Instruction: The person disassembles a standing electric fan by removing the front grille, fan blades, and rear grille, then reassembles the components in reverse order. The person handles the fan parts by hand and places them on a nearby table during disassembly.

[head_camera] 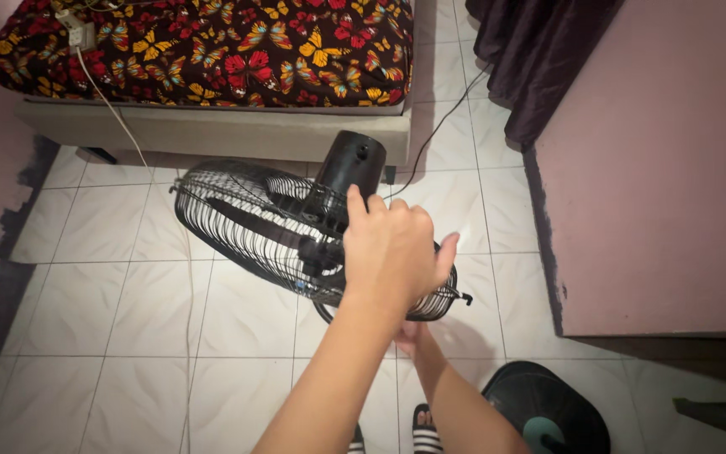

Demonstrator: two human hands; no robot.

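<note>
The left hand (392, 248) lies on the back of a black fan head (296, 231), fingers (356, 204) curled loosely over the round wire cage beside the smooth plastic motor housing (350, 164). The right hand (413, 335) reaches up beneath the cage's lower rim; its grip is hidden. The fan head hangs tilted above glossy white floor tiles (111, 311), in front of a bed (212, 126) with a butterfly-print cover. A round dark base (548, 403) sits near striped sandals (422, 437).

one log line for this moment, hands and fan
left hand: resting on fan head | right hand: under cage, mostly hidden | fan base: on tiled floor
</note>
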